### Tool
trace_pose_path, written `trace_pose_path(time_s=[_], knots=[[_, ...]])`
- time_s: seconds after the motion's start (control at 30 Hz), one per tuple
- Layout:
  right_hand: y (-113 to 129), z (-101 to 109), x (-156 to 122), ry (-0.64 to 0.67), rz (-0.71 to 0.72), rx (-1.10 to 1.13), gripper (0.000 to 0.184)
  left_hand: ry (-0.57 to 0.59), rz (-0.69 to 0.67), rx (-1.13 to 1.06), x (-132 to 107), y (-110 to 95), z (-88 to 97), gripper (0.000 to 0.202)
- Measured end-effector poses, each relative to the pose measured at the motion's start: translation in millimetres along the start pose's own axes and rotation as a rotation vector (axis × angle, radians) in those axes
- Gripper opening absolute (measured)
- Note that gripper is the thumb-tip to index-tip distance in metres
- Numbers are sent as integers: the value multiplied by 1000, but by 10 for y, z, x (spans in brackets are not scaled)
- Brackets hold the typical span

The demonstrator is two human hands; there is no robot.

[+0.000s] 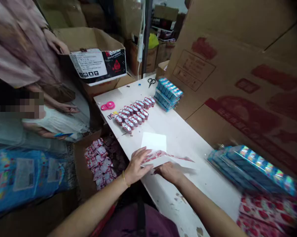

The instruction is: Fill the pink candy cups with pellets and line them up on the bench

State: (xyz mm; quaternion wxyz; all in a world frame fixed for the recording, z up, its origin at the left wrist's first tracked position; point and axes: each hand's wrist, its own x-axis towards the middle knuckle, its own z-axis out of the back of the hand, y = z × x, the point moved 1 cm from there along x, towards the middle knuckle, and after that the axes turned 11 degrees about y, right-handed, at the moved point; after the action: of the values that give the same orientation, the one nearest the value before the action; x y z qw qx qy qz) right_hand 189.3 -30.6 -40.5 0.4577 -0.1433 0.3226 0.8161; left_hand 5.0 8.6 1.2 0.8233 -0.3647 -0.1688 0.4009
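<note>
Far left, another person's hand (pixel 55 42) rests on the rim of an open brown cardboard box (pixel 94 38); lower, an open carton of red-and-white sachets (pixel 101 161) sits against the edge of the white table (pixel 183 131), within easy reach. The left hand (pixel 136 166) lies flat, fingers spread, pinning a flat red-and-white printed wrapper (pixel 160 154) to the tabletop. The right hand (pixel 169 171) curls low over the wrapper's near edge; I cannot tell whether it pinches it. The wrapper lies just below a white paper square (pixel 153 141); behind it, rows of small red-and-silver packs (pixel 135 113) line up; stacked blue holographic boxes (pixel 257 168) sit aside at the right.
</note>
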Motion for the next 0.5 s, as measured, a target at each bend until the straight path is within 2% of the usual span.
trace_pose_path(time_s=[0.1, 0.17, 0.2, 0.27, 0.33, 0.4, 0.5], knots=[[60, -128, -81, 81, -27, -31, 22, 429, -79, 17, 543, -155, -160, 63], [95, -127, -124, 104, -25, -49, 23, 646, -147, 33, 745, -240, -278, 69], [114, -97, -143, 106, -16, -57, 23, 715, -180, 44, 790, -272, -332, 71], [161, 1, -184, 85, -3, -71, 21, 713, -211, 70, 801, -307, -402, 65], [223, 103, -236, 68, 17, -67, 18, 632, -193, 117, 759, -296, -395, 47], [281, 169, -301, 73, 29, -32, 19, 573, -127, 201, 714, -227, -300, 29], [282, 186, -385, 125, -15, 61, 22, 515, 77, 369, 676, -7, -22, 24]])
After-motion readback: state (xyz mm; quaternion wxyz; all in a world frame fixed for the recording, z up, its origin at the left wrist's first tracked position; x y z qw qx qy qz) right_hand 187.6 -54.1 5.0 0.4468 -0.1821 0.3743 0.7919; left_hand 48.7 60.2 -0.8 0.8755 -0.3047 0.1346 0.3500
